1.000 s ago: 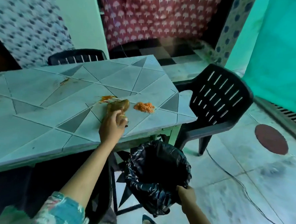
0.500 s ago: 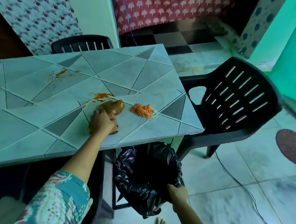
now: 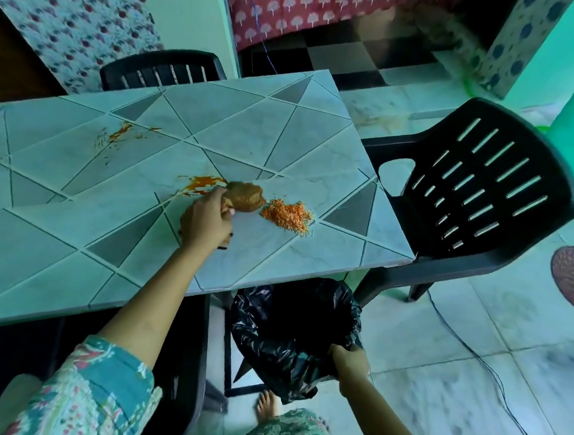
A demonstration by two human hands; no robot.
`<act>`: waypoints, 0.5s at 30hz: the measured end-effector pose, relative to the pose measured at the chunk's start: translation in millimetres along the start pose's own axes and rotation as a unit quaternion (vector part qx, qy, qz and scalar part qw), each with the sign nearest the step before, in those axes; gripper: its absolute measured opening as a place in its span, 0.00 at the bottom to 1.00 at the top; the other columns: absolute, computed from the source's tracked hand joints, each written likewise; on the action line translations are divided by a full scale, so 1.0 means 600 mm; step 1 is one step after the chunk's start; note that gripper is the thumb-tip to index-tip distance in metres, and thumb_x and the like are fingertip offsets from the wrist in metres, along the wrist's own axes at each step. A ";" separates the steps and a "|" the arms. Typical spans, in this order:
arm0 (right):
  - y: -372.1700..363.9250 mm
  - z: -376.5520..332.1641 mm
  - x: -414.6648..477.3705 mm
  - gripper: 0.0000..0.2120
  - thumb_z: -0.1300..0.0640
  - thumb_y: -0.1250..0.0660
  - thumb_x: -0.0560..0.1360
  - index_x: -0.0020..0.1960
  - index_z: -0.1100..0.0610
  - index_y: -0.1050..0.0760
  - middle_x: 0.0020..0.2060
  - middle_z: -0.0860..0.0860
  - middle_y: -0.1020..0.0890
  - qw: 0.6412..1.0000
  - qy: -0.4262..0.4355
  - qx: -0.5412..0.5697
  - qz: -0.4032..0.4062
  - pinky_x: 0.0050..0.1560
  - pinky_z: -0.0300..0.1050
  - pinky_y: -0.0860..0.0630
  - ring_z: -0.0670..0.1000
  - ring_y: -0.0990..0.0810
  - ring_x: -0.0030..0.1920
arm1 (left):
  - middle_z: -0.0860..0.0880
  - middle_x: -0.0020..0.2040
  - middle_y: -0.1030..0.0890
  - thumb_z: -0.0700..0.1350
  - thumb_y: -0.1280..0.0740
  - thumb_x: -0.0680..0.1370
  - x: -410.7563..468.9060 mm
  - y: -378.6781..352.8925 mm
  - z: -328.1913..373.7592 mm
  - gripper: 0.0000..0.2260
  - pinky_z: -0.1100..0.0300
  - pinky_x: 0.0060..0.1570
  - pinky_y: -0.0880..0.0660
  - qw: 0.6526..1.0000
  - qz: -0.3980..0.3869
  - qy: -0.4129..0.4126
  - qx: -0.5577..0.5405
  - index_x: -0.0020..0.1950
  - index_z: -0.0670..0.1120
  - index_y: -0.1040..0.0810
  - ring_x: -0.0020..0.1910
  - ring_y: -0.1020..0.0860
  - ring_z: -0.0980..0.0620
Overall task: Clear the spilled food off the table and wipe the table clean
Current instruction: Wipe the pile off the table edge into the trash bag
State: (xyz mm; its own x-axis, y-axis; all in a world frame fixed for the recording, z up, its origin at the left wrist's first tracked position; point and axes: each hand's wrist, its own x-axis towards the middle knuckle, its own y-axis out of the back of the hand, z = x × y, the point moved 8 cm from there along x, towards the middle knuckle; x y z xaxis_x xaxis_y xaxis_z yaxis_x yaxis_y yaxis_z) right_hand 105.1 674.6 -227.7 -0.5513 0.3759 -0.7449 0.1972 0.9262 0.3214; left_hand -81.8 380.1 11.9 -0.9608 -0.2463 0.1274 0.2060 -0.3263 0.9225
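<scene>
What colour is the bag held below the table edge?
Glossy black; the bag shows best in the head view, gripped by the right hand.

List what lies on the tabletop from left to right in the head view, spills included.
Thin orange smear → orange sauce stain → brown cloth → orange food pile.

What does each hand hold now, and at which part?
The left hand grips a crumpled brown cloth near its middle; the right hand holds the black garbage bag by its near rim.
</scene>
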 end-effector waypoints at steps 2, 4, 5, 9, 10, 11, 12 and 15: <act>-0.008 -0.003 -0.001 0.07 0.65 0.37 0.71 0.50 0.62 0.28 0.33 0.56 0.24 1.000 -0.001 0.010 0.003 0.44 0.53 0.22 0.58 0.23 0.37 | 0.40 0.54 0.21 0.41 0.34 0.75 0.021 0.000 0.033 0.15 0.51 0.48 0.28 0.997 -0.010 -0.052 -0.065 0.62 0.43 0.27 0.54 0.24 0.39; -0.018 -0.007 0.002 0.08 0.65 0.37 0.71 0.51 0.63 0.27 0.33 0.55 0.25 1.000 -0.005 0.016 0.007 0.43 0.52 0.23 0.57 0.23 0.37 | 0.41 0.54 0.20 0.40 0.33 0.74 0.046 -0.011 0.057 0.16 0.51 0.47 0.27 0.992 -0.042 -0.084 -0.081 0.62 0.45 0.28 0.53 0.23 0.39; -0.023 -0.009 0.004 0.09 0.65 0.37 0.71 0.51 0.63 0.27 0.33 0.55 0.24 1.000 -0.008 0.019 0.008 0.42 0.51 0.23 0.57 0.23 0.37 | 0.41 0.54 0.20 0.38 0.34 0.74 0.060 -0.022 0.064 0.17 0.51 0.47 0.26 0.990 -0.059 -0.098 -0.085 0.63 0.45 0.29 0.54 0.23 0.39; -0.034 -0.009 0.008 0.09 0.65 0.37 0.72 0.51 0.61 0.28 0.35 0.56 0.23 0.999 -0.023 0.037 0.012 0.40 0.53 0.22 0.57 0.22 0.36 | 0.43 0.62 0.23 0.38 0.34 0.75 0.094 -0.072 0.059 0.25 0.51 0.57 0.26 0.981 -0.138 -0.110 -0.077 0.70 0.52 0.32 0.60 0.25 0.41; -0.037 -0.008 0.008 0.09 0.65 0.37 0.72 0.52 0.61 0.28 0.34 0.55 0.24 0.999 -0.023 0.043 0.009 0.36 0.50 0.23 0.56 0.24 0.33 | 0.44 0.62 0.22 0.38 0.34 0.74 0.096 -0.083 0.057 0.26 0.52 0.57 0.26 0.977 -0.158 -0.110 -0.087 0.70 0.54 0.32 0.60 0.25 0.42; -0.039 -0.008 0.007 0.10 0.65 0.37 0.72 0.53 0.61 0.27 0.32 0.53 0.25 0.999 -0.021 0.046 0.005 0.31 0.47 0.27 0.53 0.26 0.31 | 0.45 0.62 0.22 0.38 0.33 0.74 0.095 -0.092 0.057 0.25 0.53 0.57 0.26 0.974 -0.174 -0.112 -0.092 0.69 0.55 0.31 0.60 0.24 0.43; -0.040 -0.008 0.007 0.10 0.65 0.37 0.72 0.53 0.61 0.27 0.31 0.52 0.26 0.999 -0.021 0.049 0.003 0.30 0.45 0.30 0.52 0.27 0.30 | 0.45 0.61 0.21 0.38 0.33 0.74 0.091 -0.096 0.059 0.25 0.54 0.56 0.25 0.972 -0.184 -0.118 -0.089 0.69 0.56 0.30 0.59 0.24 0.44; -0.042 -0.008 0.006 0.10 0.65 0.36 0.71 0.53 0.61 0.27 0.33 0.53 0.24 0.998 -0.027 0.059 0.007 0.36 0.46 0.27 0.55 0.24 0.33 | 0.46 0.63 0.22 0.38 0.33 0.74 0.072 -0.100 0.071 0.25 0.54 0.56 0.27 0.965 -0.200 -0.149 -0.079 0.68 0.56 0.29 0.60 0.24 0.44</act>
State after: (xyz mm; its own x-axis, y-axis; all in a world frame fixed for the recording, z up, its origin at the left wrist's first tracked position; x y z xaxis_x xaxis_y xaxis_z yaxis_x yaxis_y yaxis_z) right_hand 94.0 652.3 -235.6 -0.5036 0.3865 -0.7727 0.3006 0.9168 0.2627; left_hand -143.3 427.9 -22.4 -0.9750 0.1946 -0.1070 -0.1899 -0.4814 0.8557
